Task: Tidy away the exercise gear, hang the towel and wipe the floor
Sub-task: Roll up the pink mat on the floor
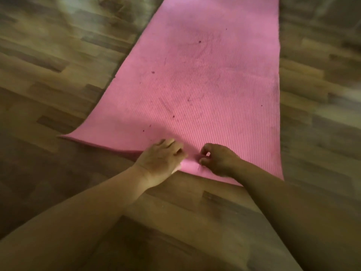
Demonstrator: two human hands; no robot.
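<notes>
A pink ribbed exercise mat point(205, 85) lies unrolled on the wooden floor and runs away from me to the top of the view. It has a few small dark specks on it. Both hands are at its near edge, close together. My left hand point(162, 161) rests on the edge with the fingers curled over the mat. My right hand point(218, 160) pinches the edge between thumb and fingers. The near left corner of the mat curls up slightly.
Wood-pattern floor point(48, 75) surrounds the mat on both sides and in front of me. The picture is blurred. No other gear, towel or cloth is in view.
</notes>
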